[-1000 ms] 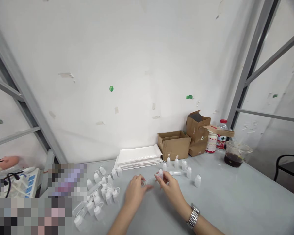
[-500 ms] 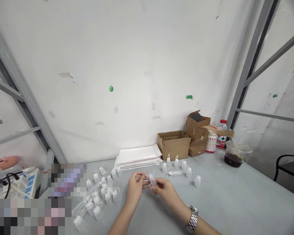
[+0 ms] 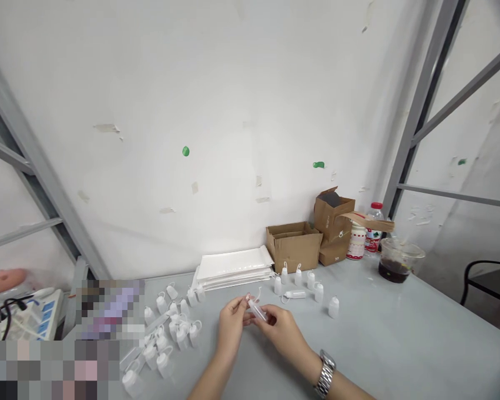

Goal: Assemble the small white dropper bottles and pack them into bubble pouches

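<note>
Between my two hands a small translucent squeeze bottle (image 3: 258,311) lies tilted, its neck up and to the left. My right hand (image 3: 280,326) grips the bottle's body near the base. The fingertips of my left hand (image 3: 232,322) are closed at its neck end, and a thin white cap strap sticks up there. Left of my hands stands a group of similar white-capped bottles (image 3: 182,333), some lying on their sides. Several more bottles (image 3: 319,293) are to the right and behind, one of them lying down.
A stack of white envelopes (image 3: 233,265) lies against the wall, beside an open cardboard box (image 3: 295,250) and a brown paper bag (image 3: 335,236). Further right are a red-capped bottle (image 3: 374,233) and a plastic bowl of dark liquid (image 3: 395,266). A power strip (image 3: 50,316) is at far left.
The bottle in my hands has tipped from nearly upright to a slant toward the left. My left fingertips have closed at its neck end.
</note>
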`<action>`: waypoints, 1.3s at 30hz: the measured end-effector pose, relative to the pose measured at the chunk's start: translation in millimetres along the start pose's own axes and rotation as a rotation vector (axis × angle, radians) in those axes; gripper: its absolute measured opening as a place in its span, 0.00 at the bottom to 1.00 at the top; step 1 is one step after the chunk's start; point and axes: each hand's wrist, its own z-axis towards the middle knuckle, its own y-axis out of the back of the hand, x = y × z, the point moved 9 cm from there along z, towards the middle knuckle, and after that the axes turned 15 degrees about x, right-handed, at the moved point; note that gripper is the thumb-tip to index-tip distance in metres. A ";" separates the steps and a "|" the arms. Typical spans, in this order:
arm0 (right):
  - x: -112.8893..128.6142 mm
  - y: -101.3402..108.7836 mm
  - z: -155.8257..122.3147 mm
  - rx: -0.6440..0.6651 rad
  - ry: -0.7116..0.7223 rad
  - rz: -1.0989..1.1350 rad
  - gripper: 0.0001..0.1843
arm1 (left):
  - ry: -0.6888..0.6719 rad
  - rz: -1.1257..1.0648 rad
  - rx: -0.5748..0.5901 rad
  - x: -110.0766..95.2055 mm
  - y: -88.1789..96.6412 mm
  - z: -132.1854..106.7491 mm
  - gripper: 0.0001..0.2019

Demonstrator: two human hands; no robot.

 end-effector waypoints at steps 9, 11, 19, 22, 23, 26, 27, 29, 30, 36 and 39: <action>-3.8 8.8 -0.6 -0.070 -0.001 -0.114 0.09 | -0.090 0.036 0.013 -13.7 -0.5 -3.7 0.18; -6.2 7.6 -0.2 -0.075 -0.011 -0.128 0.09 | -0.097 -0.028 0.026 -12.1 -2.0 -3.5 0.17; -7.6 10.6 -1.1 -0.122 -0.001 -0.142 0.14 | -0.058 -0.371 0.136 -7.7 -18.6 -5.2 0.18; -5.4 10.8 -2.4 -0.121 0.010 -0.178 0.12 | -0.060 -0.343 0.191 -13.8 -25.8 -7.1 0.17; -4.7 10.5 -2.9 -0.121 0.018 -0.196 0.12 | -0.064 -0.324 0.205 -15.9 -27.9 -7.7 0.17; -3.0 9.8 -4.1 -0.135 0.056 -0.245 0.12 | -0.085 -0.273 0.232 -21.5 -32.6 -9.5 0.19; -2.4 9.7 -4.5 -0.142 0.073 -0.255 0.11 | -0.090 -0.263 0.232 -22.5 -33.1 -10.0 0.19; -0.5 9.8 -5.8 -0.160 0.105 -0.271 0.11 | -0.095 -0.263 0.233 -23.2 -33.7 -10.7 0.18; 0.9 9.6 -6.5 -0.166 0.118 -0.279 0.10 | -0.094 -0.269 0.239 -22.8 -34.0 -10.8 0.18; 8.0 6.1 -9.5 -0.130 0.110 -0.309 0.11 | -0.096 -0.267 0.247 -18.9 -32.5 -8.0 0.16; 11.6 5.3 -10.4 -0.132 0.126 -0.432 0.10 | -0.111 -0.225 0.233 -17.8 -31.8 -6.2 0.16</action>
